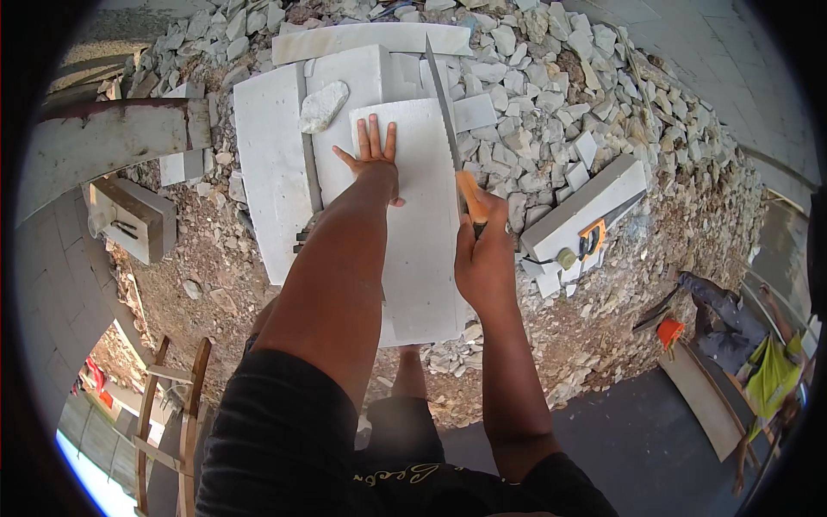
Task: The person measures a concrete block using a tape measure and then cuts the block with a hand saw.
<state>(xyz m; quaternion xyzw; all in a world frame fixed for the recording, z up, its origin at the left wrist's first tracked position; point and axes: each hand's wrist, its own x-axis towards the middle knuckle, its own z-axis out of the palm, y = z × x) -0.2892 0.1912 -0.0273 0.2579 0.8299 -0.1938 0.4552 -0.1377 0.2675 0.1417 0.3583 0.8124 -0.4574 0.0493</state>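
Note:
My left hand (pixel 375 155) lies flat, fingers spread, on a long white block (pixel 423 258) that looks like aerated concrete. Closed around the orange and black handle of a handsaw (pixel 443 106) is my right hand (pixel 481 245), at the block's right edge. The saw's toothed blade points away from me along that edge; whether it has cut into the block cannot be told. Under and beside the long block are more white blocks (pixel 268 155). A pale stone (pixel 325 107) rests on one of them, to the left of my left hand's fingers.
Broken rubble (pixel 536 84) surrounds the blocks. At the right, a second handsaw (pixel 593 238) lies on an angled block (pixel 581 200). A block (pixel 139 220) with small tools stands left, near a wooden ladder (pixel 187 413). A person in a yellow-green vest (pixel 769 381) is lower right, near an orange container (pixel 670 331).

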